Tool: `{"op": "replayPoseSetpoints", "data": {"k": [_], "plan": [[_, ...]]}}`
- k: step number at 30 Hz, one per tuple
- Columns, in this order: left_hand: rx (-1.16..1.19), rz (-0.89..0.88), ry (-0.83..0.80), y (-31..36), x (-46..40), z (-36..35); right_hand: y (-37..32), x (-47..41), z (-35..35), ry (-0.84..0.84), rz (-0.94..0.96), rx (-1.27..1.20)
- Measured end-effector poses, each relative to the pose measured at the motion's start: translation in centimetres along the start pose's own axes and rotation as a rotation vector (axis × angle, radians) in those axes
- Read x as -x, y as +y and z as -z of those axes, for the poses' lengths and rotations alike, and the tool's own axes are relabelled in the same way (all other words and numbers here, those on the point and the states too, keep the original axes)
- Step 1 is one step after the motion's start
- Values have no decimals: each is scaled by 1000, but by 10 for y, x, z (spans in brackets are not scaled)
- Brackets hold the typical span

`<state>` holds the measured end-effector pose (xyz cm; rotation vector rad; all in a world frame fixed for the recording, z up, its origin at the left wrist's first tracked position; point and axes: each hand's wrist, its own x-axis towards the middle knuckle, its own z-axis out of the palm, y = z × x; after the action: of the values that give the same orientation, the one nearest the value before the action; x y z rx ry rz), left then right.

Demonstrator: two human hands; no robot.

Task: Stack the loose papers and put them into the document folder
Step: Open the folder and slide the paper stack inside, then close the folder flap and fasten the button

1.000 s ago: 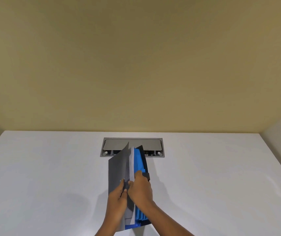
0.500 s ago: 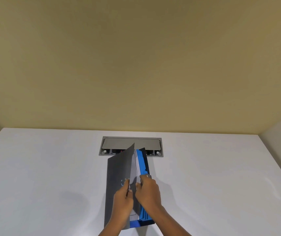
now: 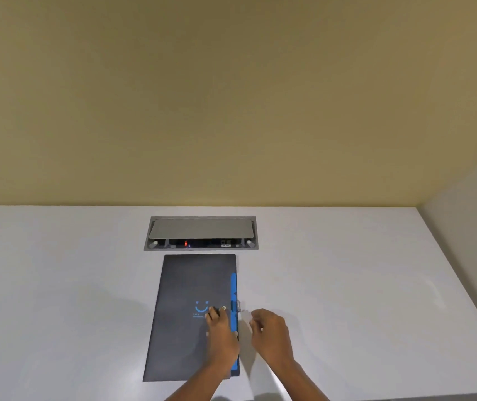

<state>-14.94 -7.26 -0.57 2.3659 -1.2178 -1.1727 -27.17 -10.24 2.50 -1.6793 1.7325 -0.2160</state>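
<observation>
The document folder [image 3: 185, 314] lies closed and flat on the white table, its dark grey cover up, with a blue smiley logo [image 3: 201, 306]. A blue edge [image 3: 233, 299] shows along its right side, and a small grey tab [image 3: 238, 306] sticks out there. My left hand [image 3: 221, 334] rests on the cover, fingertips beside a small round snap [image 3: 223, 308]. My right hand [image 3: 272, 331] hovers just right of the folder, fingers loosely curled and holding nothing visible. A pale sheet-like shape [image 3: 246, 371] lies beside the folder's lower right edge. No papers show inside the folder.
A grey recessed socket box [image 3: 201, 227] with its lid partly raised sits in the table just behind the folder. The table [image 3: 58, 285] meets a beige wall at the back and a side wall [image 3: 469, 227] at the right.
The folder was held up open with both hands; now its cover is shut and it lies flat. My right hand has come off it to the right.
</observation>
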Motion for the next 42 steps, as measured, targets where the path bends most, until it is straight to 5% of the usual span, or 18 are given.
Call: {"op": "replayPoseSetpoints", "data": {"k": [6, 18, 27, 42], "plan": [[-362, -25, 5, -35, -7, 4, 10, -9, -2, -32, -12, -23], [-563, -69, 27, -87, -21, 15, -34, -49, -23, -203, 173, 125], [-523, -63, 12, -95, -23, 9, -49, -67, -48, -318, 168, 314], [-491, -30, -27, -96, -25, 9, -54, -79, -64, -297, -6, 275]]}}
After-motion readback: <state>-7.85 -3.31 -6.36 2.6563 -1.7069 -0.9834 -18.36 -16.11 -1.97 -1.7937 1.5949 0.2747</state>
